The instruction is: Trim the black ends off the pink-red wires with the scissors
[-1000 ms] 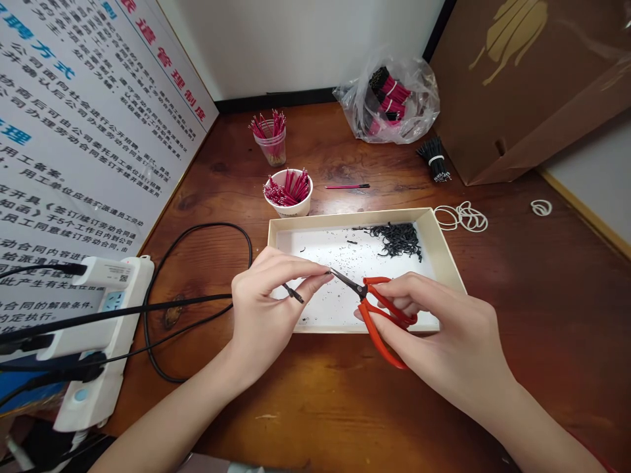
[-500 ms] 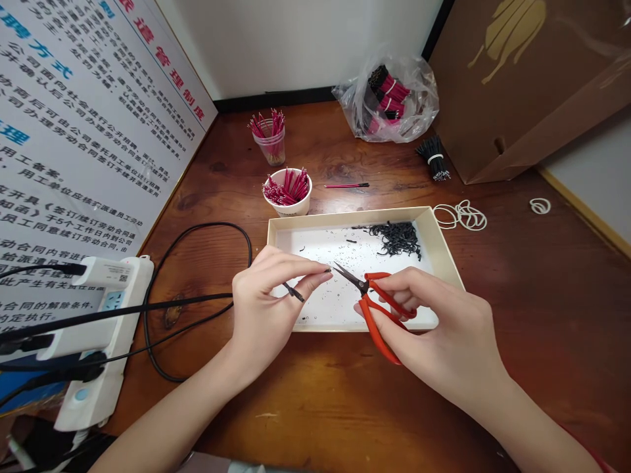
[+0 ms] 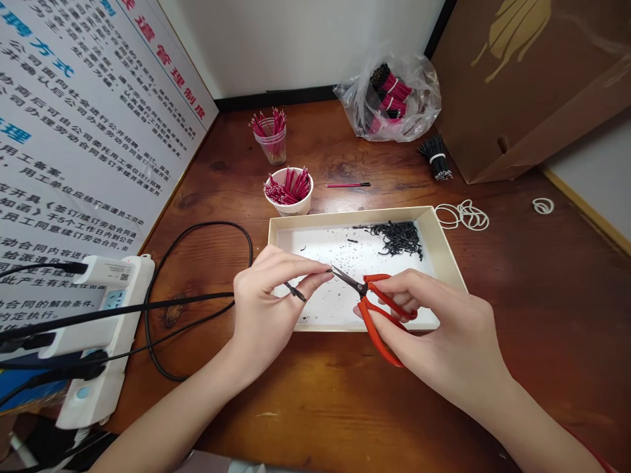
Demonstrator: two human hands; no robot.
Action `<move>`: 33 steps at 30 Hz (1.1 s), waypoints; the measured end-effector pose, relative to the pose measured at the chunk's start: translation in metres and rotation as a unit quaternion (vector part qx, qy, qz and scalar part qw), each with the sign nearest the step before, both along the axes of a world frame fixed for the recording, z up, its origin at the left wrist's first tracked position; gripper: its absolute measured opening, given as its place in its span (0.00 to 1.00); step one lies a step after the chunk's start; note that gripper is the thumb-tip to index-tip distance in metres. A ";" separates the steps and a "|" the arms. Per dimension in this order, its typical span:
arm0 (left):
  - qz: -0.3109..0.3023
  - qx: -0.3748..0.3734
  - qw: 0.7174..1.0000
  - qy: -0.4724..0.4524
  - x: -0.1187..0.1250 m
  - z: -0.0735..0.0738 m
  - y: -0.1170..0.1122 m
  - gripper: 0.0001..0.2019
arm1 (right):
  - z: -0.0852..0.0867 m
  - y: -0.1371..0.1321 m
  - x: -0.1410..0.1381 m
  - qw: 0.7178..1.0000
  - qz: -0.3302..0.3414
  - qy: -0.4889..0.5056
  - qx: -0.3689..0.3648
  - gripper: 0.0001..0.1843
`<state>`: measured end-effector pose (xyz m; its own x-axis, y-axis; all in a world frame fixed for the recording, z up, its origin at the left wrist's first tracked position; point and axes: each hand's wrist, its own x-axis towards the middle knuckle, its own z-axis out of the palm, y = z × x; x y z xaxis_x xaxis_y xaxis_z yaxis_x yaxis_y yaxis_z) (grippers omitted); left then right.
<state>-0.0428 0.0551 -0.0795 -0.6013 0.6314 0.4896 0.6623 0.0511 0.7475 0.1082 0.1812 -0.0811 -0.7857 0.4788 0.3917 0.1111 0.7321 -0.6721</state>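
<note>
Head view: nearest, on the brown wooden table (image 3: 542, 341), the left hand (image 3: 269, 305) firmly pinches a short black insulated wire (image 3: 296, 293) between thumb and forefinger, one end poking out toward the steel blades of the red-handled scissors (image 3: 377, 322). The right hand (image 3: 434, 322) clasps those scissors by their loops, with the blade tips just beside the wire. Both work above a shallow cream cardboard tray (image 3: 355, 213), which is strewn with tiny black bits and holds a heap of black wire pieces (image 3: 397, 238). Farther off stand a white paper cup (image 3: 288, 203) packed with red wires, a clear plastic cup (image 3: 271, 144), and a clear plastic bag (image 3: 389, 98) of bundled wires.
</note>
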 end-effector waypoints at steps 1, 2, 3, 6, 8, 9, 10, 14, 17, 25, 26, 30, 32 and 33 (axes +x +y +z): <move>0.000 0.000 1.000 0.000 0.000 0.000 0.000 0.09 | 0.000 0.000 0.000 1.000 0.000 0.001 -0.001 0.09; 0.000 0.000 1.000 0.000 0.000 0.000 0.000 0.09 | 0.000 0.000 0.000 1.000 -0.001 0.001 -0.002 0.09; 0.000 0.000 1.000 0.000 0.000 0.000 0.000 0.09 | 0.000 0.000 0.000 1.000 0.000 0.002 -0.003 0.09; 0.000 0.001 1.000 0.005 0.000 0.000 0.000 0.09 | 0.000 -0.001 0.000 1.000 0.000 0.001 -0.002 0.08; 0.002 -0.001 1.000 0.007 0.000 0.000 0.000 0.09 | -0.001 -0.001 0.000 1.000 -0.002 0.003 -0.002 0.08; 0.003 -0.004 1.000 0.007 0.000 0.001 0.000 0.09 | -0.001 -0.001 0.000 1.000 -0.002 0.004 -0.003 0.08; 0.004 -0.008 1.000 0.007 0.000 0.001 0.000 0.08 | -0.001 -0.001 0.000 1.000 -0.001 0.004 -0.004 0.07; 0.007 -0.014 1.000 0.004 0.000 0.000 0.000 0.07 | 0.000 -0.001 0.000 1.000 0.002 0.001 -0.008 0.08; 0.002 -0.005 1.000 0.000 0.000 -0.001 -0.001 0.08 | 0.001 -0.001 0.001 1.000 0.000 -0.003 -0.002 0.08; -0.001 0.001 1.000 -0.003 0.000 -0.001 -0.001 0.09 | 0.000 0.000 0.000 1.000 0.006 -0.001 -0.006 0.09; 0.000 -0.001 1.000 -0.001 0.001 0.000 -0.001 0.09 | 0.000 0.000 0.000 1.000 0.007 -0.001 -0.006 0.09; -0.001 -0.003 1.000 0.002 0.001 0.000 0.000 0.09 | 0.000 0.001 0.001 1.000 0.005 0.004 -0.002 0.10; -0.002 0.000 1.000 0.003 0.001 0.000 0.000 0.08 | -0.001 0.001 0.002 1.000 0.004 0.002 -0.003 0.09; -0.002 0.001 1.000 0.003 0.001 0.000 0.000 0.08 | -0.001 0.000 0.002 1.000 0.002 0.002 -0.003 0.09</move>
